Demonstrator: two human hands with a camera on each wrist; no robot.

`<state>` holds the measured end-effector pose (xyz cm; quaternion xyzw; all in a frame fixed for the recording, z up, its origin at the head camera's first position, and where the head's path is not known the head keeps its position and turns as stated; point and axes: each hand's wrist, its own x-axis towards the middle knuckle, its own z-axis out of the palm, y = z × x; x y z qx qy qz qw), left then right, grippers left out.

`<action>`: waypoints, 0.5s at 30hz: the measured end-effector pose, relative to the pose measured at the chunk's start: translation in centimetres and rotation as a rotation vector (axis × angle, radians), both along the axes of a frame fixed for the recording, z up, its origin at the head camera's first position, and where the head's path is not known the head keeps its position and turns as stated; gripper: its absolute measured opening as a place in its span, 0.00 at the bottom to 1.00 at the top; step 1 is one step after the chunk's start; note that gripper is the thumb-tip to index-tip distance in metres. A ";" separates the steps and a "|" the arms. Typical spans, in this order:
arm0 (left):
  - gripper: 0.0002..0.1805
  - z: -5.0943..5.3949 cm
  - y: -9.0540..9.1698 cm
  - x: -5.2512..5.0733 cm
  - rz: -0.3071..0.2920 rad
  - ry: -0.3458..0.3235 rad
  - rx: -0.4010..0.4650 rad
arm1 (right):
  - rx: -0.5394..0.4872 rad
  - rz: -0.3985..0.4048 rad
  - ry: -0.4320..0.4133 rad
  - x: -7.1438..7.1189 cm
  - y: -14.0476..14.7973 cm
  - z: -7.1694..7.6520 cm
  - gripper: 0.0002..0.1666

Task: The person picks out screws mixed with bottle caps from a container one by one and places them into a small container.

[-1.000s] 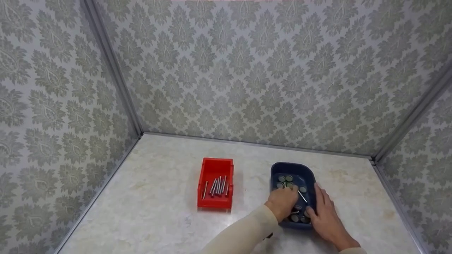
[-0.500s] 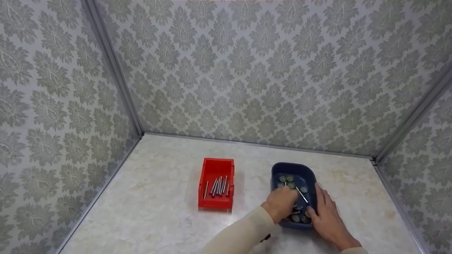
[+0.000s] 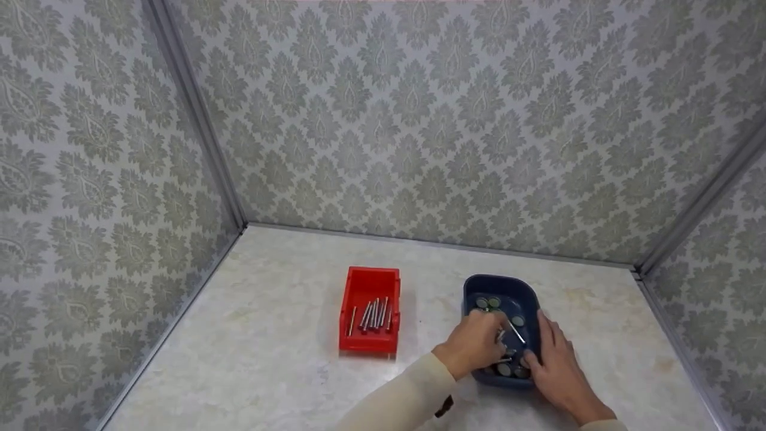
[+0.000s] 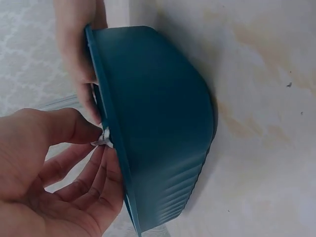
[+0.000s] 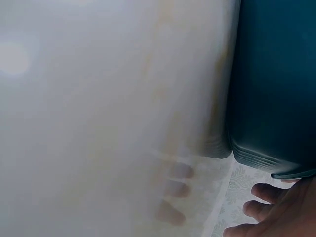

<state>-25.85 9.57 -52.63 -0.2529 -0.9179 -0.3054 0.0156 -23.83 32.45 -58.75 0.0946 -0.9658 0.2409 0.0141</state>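
Observation:
My left hand (image 3: 476, 341) is over the near-left part of the dark blue bin (image 3: 498, 281). In the left wrist view, its thumb and fingertips pinch a small shiny metal piece (image 4: 103, 138) at the bin's rim; most of that piece is hidden. My right hand (image 3: 559, 365) grips the bin's right side, thumb at the rim and fingers along the outer wall. Inside the bin lie several round grey discs (image 3: 517, 321) and thin silver rods, one rod (image 3: 516, 331) slanting near the middle. The left hand covers part of the contents.
A red bin (image 3: 368, 344) stands left of the blue one on the pale marbled table (image 3: 269, 335). Several long metal rods with heads, like screws or nails (image 3: 374, 314), lie in it. Patterned panels (image 3: 383, 120) enclose the table at the back and sides.
My left hand has shifted slightly and lifted a little inside the blue bin, with its fingers turning. The right hand keeps its grip, and both bins stay in place.

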 end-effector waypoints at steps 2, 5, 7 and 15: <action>0.18 0.1 -0.4 0.1 -0.005 -0.002 0.034 | 0.001 0.001 -0.001 0.1 0.0 -0.1 0.53; 0.17 0.3 -1.0 0.4 -0.004 -0.005 0.070 | 0.000 0.000 0.000 0.1 0.0 -0.1 0.53; 0.17 0.4 -1.5 0.5 0.001 -0.004 0.091 | -0.001 0.000 0.005 0.2 0.0 -0.1 0.53; 0.18 1.1 -3.9 0.3 0.018 -0.034 0.215 | -0.020 -0.006 -0.015 0.0 0.0 0.2 0.54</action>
